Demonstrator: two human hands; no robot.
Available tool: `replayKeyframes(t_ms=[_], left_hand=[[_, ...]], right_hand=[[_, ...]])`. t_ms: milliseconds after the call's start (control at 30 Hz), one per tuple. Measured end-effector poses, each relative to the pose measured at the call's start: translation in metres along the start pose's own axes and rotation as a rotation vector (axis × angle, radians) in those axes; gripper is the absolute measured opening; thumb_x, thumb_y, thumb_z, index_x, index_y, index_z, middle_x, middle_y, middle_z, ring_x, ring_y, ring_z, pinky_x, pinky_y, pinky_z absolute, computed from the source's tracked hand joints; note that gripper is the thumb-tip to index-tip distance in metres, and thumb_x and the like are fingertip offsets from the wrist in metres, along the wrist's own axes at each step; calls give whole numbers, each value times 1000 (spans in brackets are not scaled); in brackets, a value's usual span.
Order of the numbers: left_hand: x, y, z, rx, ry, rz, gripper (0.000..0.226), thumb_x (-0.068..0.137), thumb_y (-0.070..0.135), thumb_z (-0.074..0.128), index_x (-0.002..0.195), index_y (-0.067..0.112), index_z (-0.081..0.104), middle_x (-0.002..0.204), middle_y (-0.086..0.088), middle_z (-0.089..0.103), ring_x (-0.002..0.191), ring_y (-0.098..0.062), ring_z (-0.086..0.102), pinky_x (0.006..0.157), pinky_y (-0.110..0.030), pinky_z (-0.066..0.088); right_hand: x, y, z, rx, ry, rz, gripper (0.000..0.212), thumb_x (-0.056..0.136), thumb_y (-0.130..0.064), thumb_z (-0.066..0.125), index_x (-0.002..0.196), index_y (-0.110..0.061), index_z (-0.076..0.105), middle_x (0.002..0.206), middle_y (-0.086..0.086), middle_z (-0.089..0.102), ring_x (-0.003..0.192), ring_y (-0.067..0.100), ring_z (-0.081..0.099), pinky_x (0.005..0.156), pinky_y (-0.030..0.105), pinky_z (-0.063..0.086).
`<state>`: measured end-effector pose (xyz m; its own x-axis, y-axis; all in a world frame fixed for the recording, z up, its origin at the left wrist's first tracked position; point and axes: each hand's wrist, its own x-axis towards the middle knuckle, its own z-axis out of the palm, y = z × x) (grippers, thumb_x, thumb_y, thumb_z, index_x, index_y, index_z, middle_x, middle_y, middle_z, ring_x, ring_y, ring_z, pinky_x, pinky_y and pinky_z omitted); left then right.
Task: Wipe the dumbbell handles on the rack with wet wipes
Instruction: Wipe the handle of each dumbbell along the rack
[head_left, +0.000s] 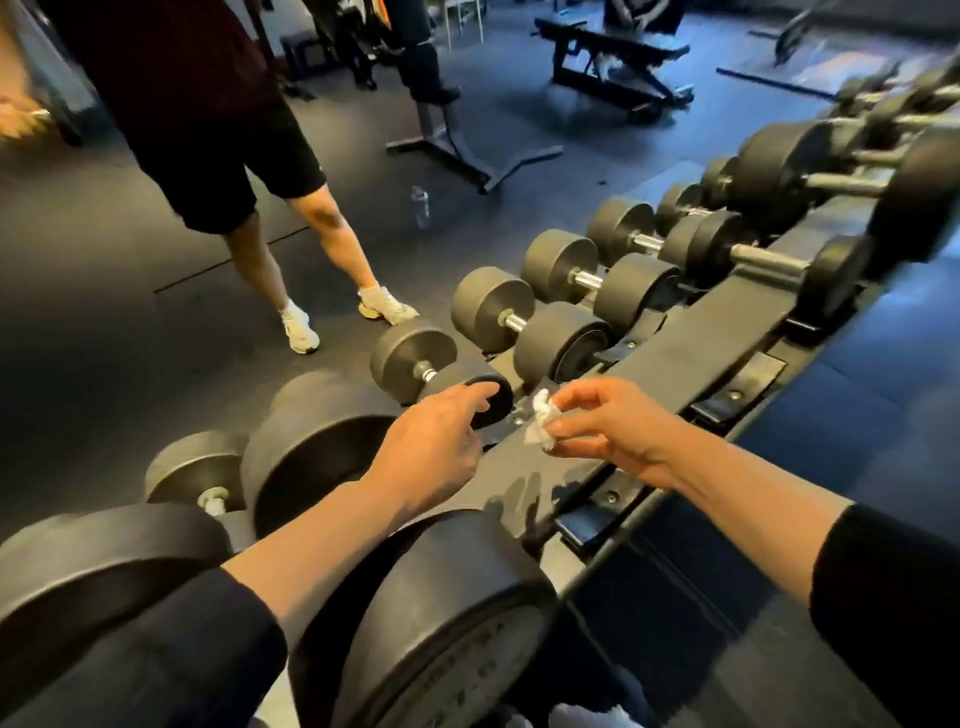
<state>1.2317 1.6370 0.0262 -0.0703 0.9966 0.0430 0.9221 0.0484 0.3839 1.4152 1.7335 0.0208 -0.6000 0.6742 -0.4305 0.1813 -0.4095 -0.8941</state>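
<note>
Wipe (540, 421), crumpled and white, sits pinched between thumb and fingertips of my right hand (608, 426), held just above the rack (691, 338) rail near its front edge. My left hand (431, 447) reaches forward half open, holding nothing, fingertips touching the inner head of a small dumbbell (415, 358). Its chrome handle (425, 371) shows between the heads. Larger dumbbells fill the near end of the rack.

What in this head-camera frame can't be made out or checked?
- Metal handle of the small black dumbbell: mostly hidden behind its near head and the left hand.
- Crumpled white wipe: wetness not visible; right hand pinches it.
- Far upper-rack dumbbells: motion-blurred.
- White object: cut off by the bottom edge.
</note>
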Motion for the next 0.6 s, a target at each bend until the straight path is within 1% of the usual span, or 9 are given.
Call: replayKeyframes(t_ms=[100, 233, 333, 433, 500, 533, 600], left_hand=[[25, 29, 7, -19, -59, 75, 50, 91, 15, 53, 138, 29, 43, 128, 6, 58, 119, -15, 52, 97, -32, 45], [64, 70, 17, -12, -96, 170, 47, 95, 17, 52, 139, 27, 42, 131, 5, 56, 117, -14, 53, 94, -28, 45], [96, 108, 29, -16, -107, 204, 46, 94, 14, 53, 138, 26, 44, 131, 3, 55, 114, -13, 53, 93, -27, 45], [137, 147, 49, -36, -120, 217, 47, 93, 13, 54, 137, 26, 45, 131, 4, 55, 111, -11, 54, 92, -25, 45], [169, 174, 67, -58, -100, 208, 46, 91, 14, 55, 135, 25, 47, 128, 4, 57, 108, -9, 55, 92, -25, 46], [185, 188, 77, -77, -85, 188, 46, 91, 13, 55, 134, 24, 48, 126, 4, 58, 107, -10, 56, 92, -25, 46], [218, 216, 97, -119, -48, 136, 45, 90, 14, 55, 133, 23, 50, 124, 3, 59, 107, -11, 56, 94, -27, 45]], right_hand=[[-15, -6, -39, 31, 111, -21, 17, 83, 13, 58, 85, -3, 63, 103, 18, 65, 95, 29, 68, 77, 36, 59], [-25, -18, -91, 10, 201, -69, 15, 84, 11, 58, 89, -3, 62, 105, 19, 65, 95, 27, 67, 76, 35, 59], [-26, -27, -135, -45, 262, -108, 14, 84, 9, 59, 91, -3, 62, 107, 20, 63, 96, 29, 66, 77, 34, 59], [-21, -42, -192, -115, 313, -144, 14, 83, 7, 62, 96, 2, 62, 107, 19, 63, 93, 27, 67, 72, 30, 59], [-17, -54, -236, -162, 324, -173, 17, 82, 7, 64, 98, 3, 62, 104, 18, 63, 92, 25, 66, 71, 28, 58], [-14, -61, -260, -184, 321, -190, 15, 82, 7, 64, 96, 0, 63, 103, 18, 63, 92, 24, 66, 72, 28, 58], [-6, -73, -308, -242, 319, -212, 15, 82, 6, 65, 92, -5, 64, 101, 17, 63, 94, 25, 65, 81, 32, 57]])
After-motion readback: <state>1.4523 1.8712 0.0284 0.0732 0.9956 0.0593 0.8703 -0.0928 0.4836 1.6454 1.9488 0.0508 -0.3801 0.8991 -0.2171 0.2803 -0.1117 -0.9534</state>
